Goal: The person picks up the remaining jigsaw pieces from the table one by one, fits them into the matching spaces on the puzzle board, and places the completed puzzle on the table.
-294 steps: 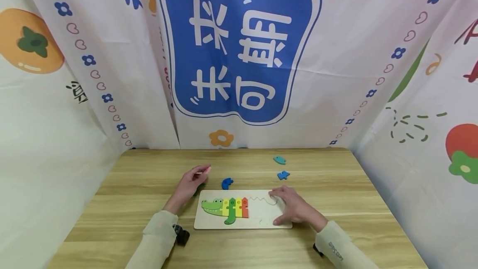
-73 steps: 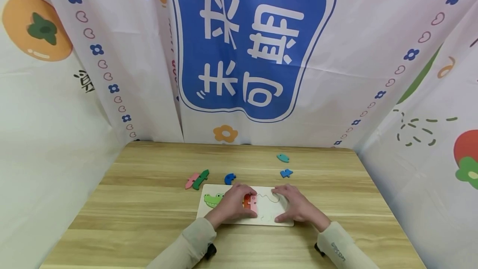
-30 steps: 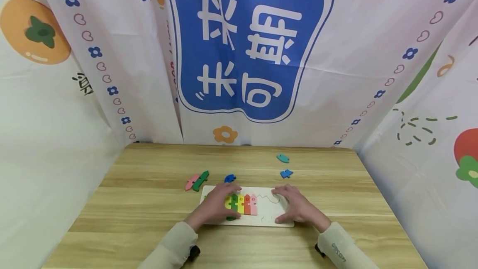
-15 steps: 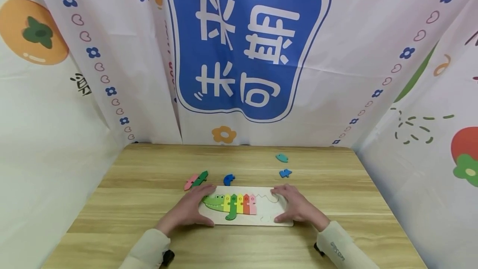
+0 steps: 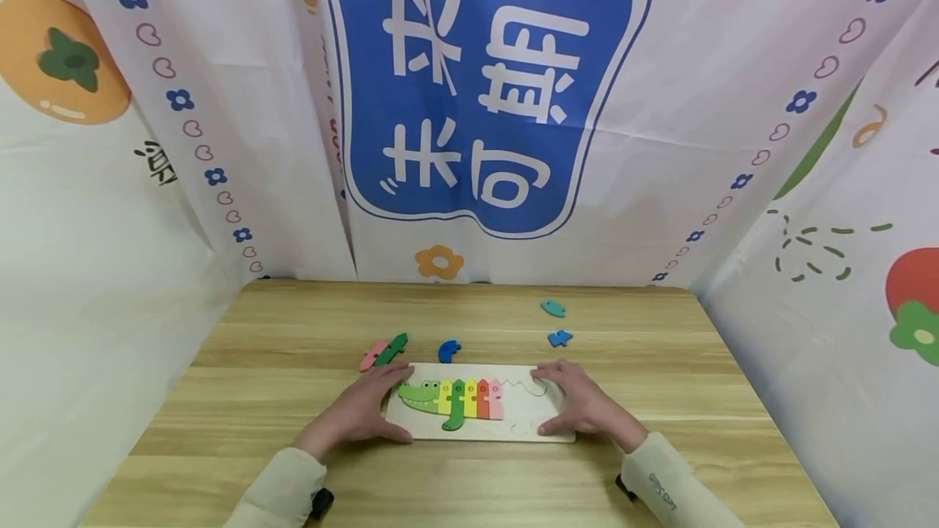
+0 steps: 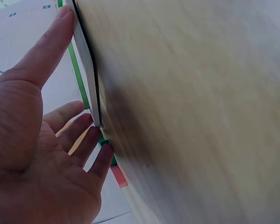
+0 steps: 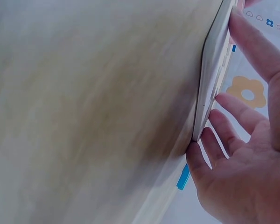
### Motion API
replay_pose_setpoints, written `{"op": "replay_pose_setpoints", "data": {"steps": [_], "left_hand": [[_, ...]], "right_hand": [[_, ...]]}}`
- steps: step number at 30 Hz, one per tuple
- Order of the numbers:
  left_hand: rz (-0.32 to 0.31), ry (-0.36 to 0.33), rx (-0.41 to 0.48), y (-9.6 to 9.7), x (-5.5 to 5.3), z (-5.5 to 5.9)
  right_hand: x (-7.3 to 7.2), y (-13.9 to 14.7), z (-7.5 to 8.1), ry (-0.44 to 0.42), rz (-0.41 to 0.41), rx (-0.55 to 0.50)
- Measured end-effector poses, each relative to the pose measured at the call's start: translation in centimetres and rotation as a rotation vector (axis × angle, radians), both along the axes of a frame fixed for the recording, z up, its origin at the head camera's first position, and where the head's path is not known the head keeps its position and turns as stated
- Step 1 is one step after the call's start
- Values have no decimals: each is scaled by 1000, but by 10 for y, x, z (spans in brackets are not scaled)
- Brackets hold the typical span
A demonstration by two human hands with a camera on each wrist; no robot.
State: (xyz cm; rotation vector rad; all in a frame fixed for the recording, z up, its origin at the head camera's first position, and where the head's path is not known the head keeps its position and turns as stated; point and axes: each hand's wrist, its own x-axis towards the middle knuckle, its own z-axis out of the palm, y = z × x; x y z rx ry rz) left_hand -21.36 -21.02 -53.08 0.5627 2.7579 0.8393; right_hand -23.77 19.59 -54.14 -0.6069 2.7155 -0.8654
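Observation:
A pale wooden puzzle board (image 5: 539, 410) lies on the table with a green crocodile head piece (image 5: 420, 396) at its left end. To the right of the head sit yellow, green, yellow, red and pink numbered pieces; the pink piece (image 5: 496, 402) is the last. Bare board with a drawn wavy outline follows. My left hand (image 5: 359, 410) spans the board's left end, thumb at the near edge and fingers at the far edge. My right hand (image 5: 583, 406) holds the right end the same way. Both wrist views show thumb and fingertips touching the board's edges.
Behind the board lie a loose pink piece (image 5: 372, 355), a dark green piece (image 5: 392, 349) and a curved blue piece (image 5: 448, 350). Farther right are a small blue piece (image 5: 560, 338) and a teal piece (image 5: 553, 309). A printed curtain (image 5: 484, 259) hangs behind the wooden table (image 5: 293, 324).
The pink numbered piece has joined the row beside the red one. My left hand has moved left off the row to the board's left end. My right hand stays at the right end.

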Motion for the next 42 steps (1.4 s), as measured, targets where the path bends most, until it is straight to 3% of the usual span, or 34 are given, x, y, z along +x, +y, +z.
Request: {"op": "replay_pose_setpoints", "data": {"steps": [12,18,22,28,32,42], "left_hand": [[-10,-1,-35,-5,0,-2],[5,-16,7,-6,-2,-2],[55,59,51,-11,-10,-1],[211,250,76,-32,-32,2],[256,259,31,-44,-42,-1],[235,270,-30,-46,-47,-7]], "right_hand": [[1,-1,1,-17,-10,12],[1,-1,1,-16,-5,11],[1,0,2,-20,-4,9],[2,0,3,-21,-6,-2],[2,0,4,-20,-5,-1],[1,1,2,-3,18,0]]}}
